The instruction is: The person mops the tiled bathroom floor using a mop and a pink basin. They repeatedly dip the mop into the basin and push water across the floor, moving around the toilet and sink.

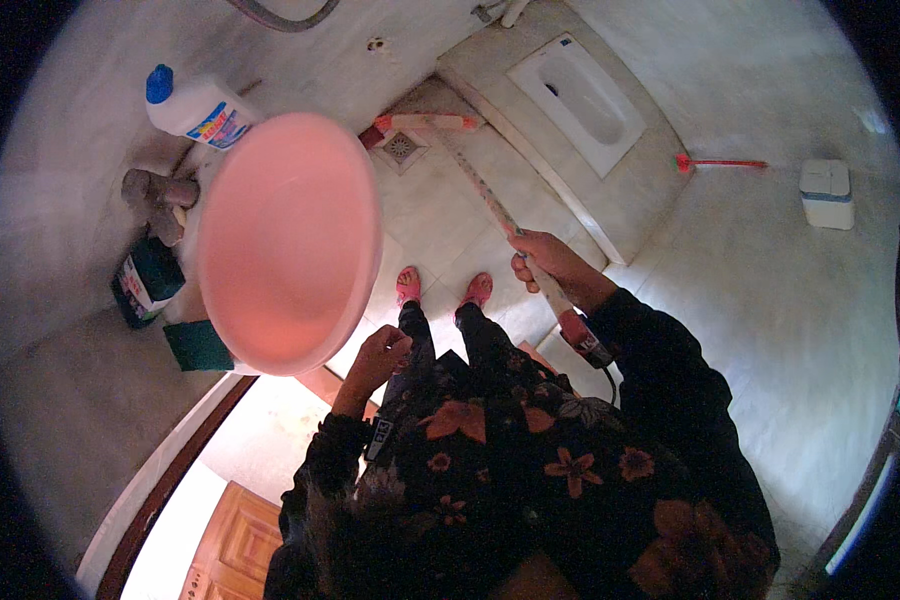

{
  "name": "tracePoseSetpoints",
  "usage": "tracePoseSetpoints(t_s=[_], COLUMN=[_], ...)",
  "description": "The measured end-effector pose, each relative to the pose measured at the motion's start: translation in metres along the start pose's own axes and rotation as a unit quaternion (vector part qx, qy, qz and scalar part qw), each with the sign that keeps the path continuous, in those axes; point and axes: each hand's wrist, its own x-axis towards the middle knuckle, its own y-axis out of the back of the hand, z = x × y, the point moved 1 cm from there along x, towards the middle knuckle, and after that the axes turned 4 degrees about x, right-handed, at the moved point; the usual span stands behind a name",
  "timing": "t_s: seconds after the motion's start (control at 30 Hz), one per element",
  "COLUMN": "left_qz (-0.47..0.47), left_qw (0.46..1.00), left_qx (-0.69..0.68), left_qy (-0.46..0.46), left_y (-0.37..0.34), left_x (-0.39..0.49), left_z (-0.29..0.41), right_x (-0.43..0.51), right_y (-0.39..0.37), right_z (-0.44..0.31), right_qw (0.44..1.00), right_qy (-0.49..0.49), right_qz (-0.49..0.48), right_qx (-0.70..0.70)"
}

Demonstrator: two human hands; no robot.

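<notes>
My right hand (544, 261) is wrapped around the pole of a long-handled floor mop or brush (480, 184). The pole slants forward to a crossbar head with red ends, low on the tiled floor beside a square metal floor drain (400, 148). In front of my body, my left hand (381, 352) has its fingers curled in, with nothing visible in them. It hangs just right of a large pink plastic basin (292, 240), apart from its rim. What holds the basin up is mostly hidden beneath it.
At left stand a white cleaner bottle (202, 112) with a blue cap, a dark green bottle (146, 281) and a green pad (199, 345). A raised step holds a squat toilet (585, 105). Right are a red brush (724, 163) and a white container (826, 193). A wooden door (240, 544) is lower left.
</notes>
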Motion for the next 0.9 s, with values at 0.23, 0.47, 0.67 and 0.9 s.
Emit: tracePoseSetpoints(t_s=[0.23,0.47,0.67,0.9], left_qz=[-0.068,-0.001,0.068,0.099], left_qw=[0.993,0.999,0.993,0.982], left_qx=[0.099,0.022,-0.075,-0.127], left_qy=[-0.020,-0.026,0.059,0.096], left_y=[0.008,0.027,0.058,0.066], left_x=[0.012,-0.004,-0.031,-0.041], left_z=[-0.008,-0.038,-0.091,-0.110], right_x=[-0.075,-0.041,0.071,0.120], right_y=[-0.023,-0.057,-0.086,-0.091], right_z=[-0.016,-0.040,-0.097,-0.129], right_qw=[0.977,0.968,0.858,0.755], right_qy=[0.029,0.189,0.452,0.441], right_qz=[0.012,-0.049,-0.002,-0.106], right_qx=[0.209,0.156,-0.244,-0.473])
